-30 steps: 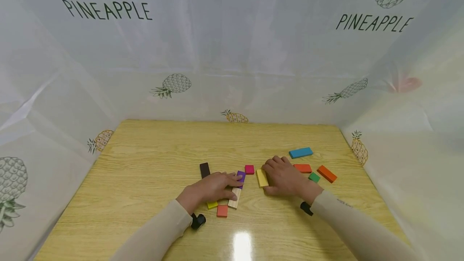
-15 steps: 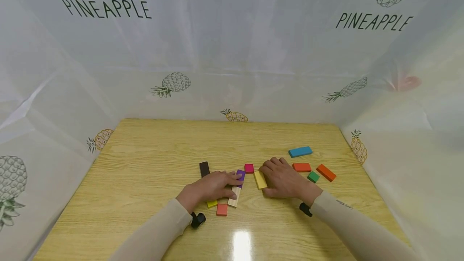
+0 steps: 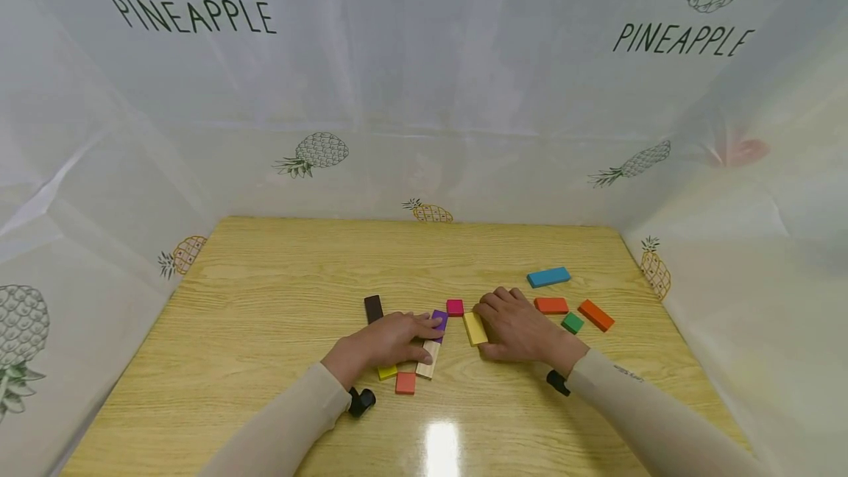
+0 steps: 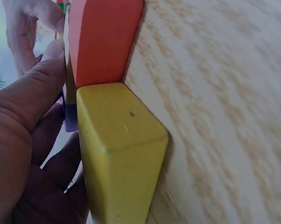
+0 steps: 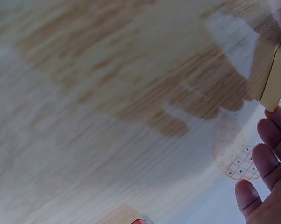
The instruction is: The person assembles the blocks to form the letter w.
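In the head view my left hand (image 3: 392,337) lies with fingers stretched over a purple block (image 3: 440,319), its thumb on a plain wood block (image 3: 429,361) that joins it end to end. A black block (image 3: 374,308) and a yellow block (image 4: 122,126) are partly hidden under that hand; a coral block (image 3: 405,383) touches the yellow one in the left wrist view. My right hand (image 3: 519,326) pinches a pale yellow block (image 3: 475,329) between thumb and fingers at its two ends, flat on the table. A small magenta block (image 3: 455,308) sits between the hands, beyond them.
Right of the right hand lie a blue block (image 3: 548,277), a red-orange block (image 3: 551,305), a green block (image 3: 573,322) and an orange block (image 3: 596,315). The wooden table (image 3: 278,263) is bordered by a pineapple-print curtain (image 3: 424,94) at the back and sides.
My right hand has drawn the pale yellow block slightly left and turned it a little; it then stays put. My left hand holds its place on the purple and plain wood blocks.
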The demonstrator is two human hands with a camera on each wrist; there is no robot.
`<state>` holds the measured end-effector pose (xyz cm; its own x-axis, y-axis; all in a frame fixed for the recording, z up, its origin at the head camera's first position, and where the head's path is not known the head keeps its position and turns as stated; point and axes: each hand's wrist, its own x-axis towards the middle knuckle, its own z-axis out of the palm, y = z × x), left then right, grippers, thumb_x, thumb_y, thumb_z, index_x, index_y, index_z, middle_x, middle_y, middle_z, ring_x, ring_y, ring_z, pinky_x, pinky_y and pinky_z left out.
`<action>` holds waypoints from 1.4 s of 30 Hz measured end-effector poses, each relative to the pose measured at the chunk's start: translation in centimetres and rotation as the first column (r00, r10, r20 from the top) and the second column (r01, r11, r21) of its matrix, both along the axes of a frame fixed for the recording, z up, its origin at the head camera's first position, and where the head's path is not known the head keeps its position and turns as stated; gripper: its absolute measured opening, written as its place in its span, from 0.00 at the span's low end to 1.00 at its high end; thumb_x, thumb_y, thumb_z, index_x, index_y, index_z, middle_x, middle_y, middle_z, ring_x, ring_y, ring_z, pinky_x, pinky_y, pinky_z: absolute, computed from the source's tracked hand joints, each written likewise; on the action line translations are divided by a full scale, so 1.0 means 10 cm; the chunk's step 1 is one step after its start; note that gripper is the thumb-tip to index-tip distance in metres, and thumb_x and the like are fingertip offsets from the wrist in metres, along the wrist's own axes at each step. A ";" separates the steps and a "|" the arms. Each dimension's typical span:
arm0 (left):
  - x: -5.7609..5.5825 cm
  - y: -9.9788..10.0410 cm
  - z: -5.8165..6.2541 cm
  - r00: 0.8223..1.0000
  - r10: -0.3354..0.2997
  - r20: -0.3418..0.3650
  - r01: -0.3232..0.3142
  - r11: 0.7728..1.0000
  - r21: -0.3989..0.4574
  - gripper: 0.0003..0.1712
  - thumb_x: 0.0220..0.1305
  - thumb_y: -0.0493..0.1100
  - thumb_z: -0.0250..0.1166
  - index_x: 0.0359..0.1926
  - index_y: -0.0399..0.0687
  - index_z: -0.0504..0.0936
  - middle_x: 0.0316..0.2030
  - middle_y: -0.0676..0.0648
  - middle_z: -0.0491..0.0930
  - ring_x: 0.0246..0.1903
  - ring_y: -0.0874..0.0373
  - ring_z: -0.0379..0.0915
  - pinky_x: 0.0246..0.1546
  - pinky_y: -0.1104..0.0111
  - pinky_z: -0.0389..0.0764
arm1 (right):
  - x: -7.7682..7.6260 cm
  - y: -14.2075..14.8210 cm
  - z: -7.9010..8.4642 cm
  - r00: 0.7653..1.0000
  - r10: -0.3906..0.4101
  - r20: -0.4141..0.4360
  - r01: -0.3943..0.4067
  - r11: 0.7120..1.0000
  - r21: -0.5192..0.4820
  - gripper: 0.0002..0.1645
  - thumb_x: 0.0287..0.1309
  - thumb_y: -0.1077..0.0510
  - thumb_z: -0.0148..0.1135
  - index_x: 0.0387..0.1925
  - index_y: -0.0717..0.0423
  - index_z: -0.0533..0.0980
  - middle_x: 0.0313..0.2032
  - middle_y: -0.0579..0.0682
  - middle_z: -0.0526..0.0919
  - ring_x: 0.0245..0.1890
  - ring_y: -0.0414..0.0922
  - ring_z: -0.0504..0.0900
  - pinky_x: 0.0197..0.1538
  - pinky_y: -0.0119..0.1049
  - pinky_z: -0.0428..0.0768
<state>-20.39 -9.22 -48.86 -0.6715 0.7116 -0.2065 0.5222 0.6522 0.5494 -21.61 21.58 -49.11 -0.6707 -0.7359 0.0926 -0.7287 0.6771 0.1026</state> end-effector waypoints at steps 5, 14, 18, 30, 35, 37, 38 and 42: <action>0.00 0.00 0.00 1.000 0.000 -0.001 0.000 1.000 -0.001 0.34 0.74 0.57 0.65 0.77 0.62 0.72 0.81 0.58 0.59 0.81 0.44 0.53 0.81 0.46 0.56 | 0.00 0.01 -0.01 1.000 0.002 0.004 -0.002 1.000 -0.012 0.35 0.62 0.33 0.66 0.60 0.52 0.78 0.54 0.48 0.81 0.53 0.49 0.76 0.56 0.50 0.77; 0.00 0.01 0.01 1.000 -0.003 0.000 0.003 1.000 0.005 0.34 0.74 0.57 0.66 0.77 0.61 0.73 0.81 0.57 0.60 0.81 0.44 0.54 0.81 0.46 0.57 | 0.00 0.01 -0.01 1.000 -0.008 0.009 0.008 1.000 -0.011 0.36 0.62 0.33 0.67 0.61 0.51 0.78 0.55 0.49 0.81 0.54 0.50 0.76 0.56 0.49 0.77; 0.00 0.01 0.02 1.000 -0.002 -0.001 0.002 1.000 0.004 0.34 0.74 0.57 0.66 0.77 0.61 0.72 0.81 0.57 0.60 0.81 0.43 0.54 0.81 0.46 0.57 | 0.00 0.02 0.01 0.999 -0.017 0.032 0.018 1.000 -0.026 0.39 0.62 0.31 0.66 0.63 0.53 0.77 0.57 0.50 0.81 0.55 0.51 0.76 0.57 0.51 0.77; 0.01 0.00 0.01 1.000 -0.011 -0.002 0.011 1.000 0.013 0.34 0.74 0.56 0.66 0.77 0.60 0.72 0.81 0.58 0.59 0.82 0.46 0.53 0.81 0.46 0.56 | -0.06 0.29 0.11 0.994 -0.110 0.002 0.110 0.991 -0.077 0.41 0.62 0.35 0.69 0.65 0.59 0.76 0.59 0.55 0.79 0.56 0.54 0.75 0.56 0.54 0.75; 0.01 0.00 0.00 1.000 -0.020 -0.009 0.020 1.000 0.020 0.34 0.75 0.56 0.65 0.77 0.59 0.72 0.81 0.57 0.59 0.81 0.44 0.53 0.81 0.45 0.55 | -0.08 0.49 0.09 0.985 -0.175 0.013 0.175 0.981 -0.081 0.38 0.63 0.38 0.69 0.64 0.60 0.76 0.59 0.56 0.79 0.57 0.56 0.75 0.59 0.57 0.75; 0.01 0.00 -0.01 1.000 -0.021 -0.012 0.021 1.000 0.020 0.34 0.75 0.56 0.65 0.77 0.59 0.71 0.81 0.57 0.59 0.81 0.44 0.53 0.81 0.45 0.55 | -0.09 0.58 0.08 0.981 -0.196 0.009 0.196 0.976 -0.092 0.37 0.63 0.40 0.69 0.64 0.61 0.76 0.59 0.58 0.79 0.58 0.57 0.74 0.61 0.60 0.74; 0.01 0.00 -0.01 1.000 -0.022 -0.014 0.022 1.000 0.018 0.34 0.75 0.56 0.65 0.78 0.60 0.71 0.81 0.58 0.59 0.81 0.43 0.53 0.81 0.45 0.55 | -0.09 0.63 0.07 0.978 -0.209 0.006 0.208 0.973 -0.101 0.36 0.63 0.41 0.69 0.63 0.61 0.77 0.60 0.59 0.79 0.59 0.58 0.74 0.62 0.61 0.74; 0.01 0.00 -0.01 1.000 -0.023 -0.018 0.024 0.999 0.021 0.34 0.75 0.56 0.65 0.77 0.59 0.71 0.81 0.57 0.59 0.81 0.43 0.53 0.81 0.45 0.56 | -0.11 0.81 0.05 0.966 -0.260 -0.015 0.256 0.958 -0.129 0.36 0.63 0.42 0.70 0.63 0.61 0.78 0.63 0.61 0.79 0.62 0.61 0.74 0.62 0.64 0.74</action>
<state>-20.29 -9.23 -49.00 -0.6580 0.7313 -0.1794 0.5468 0.6279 0.5538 -22.72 29.67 -48.56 -0.8313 -0.5198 0.1967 -0.5257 0.8503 0.0251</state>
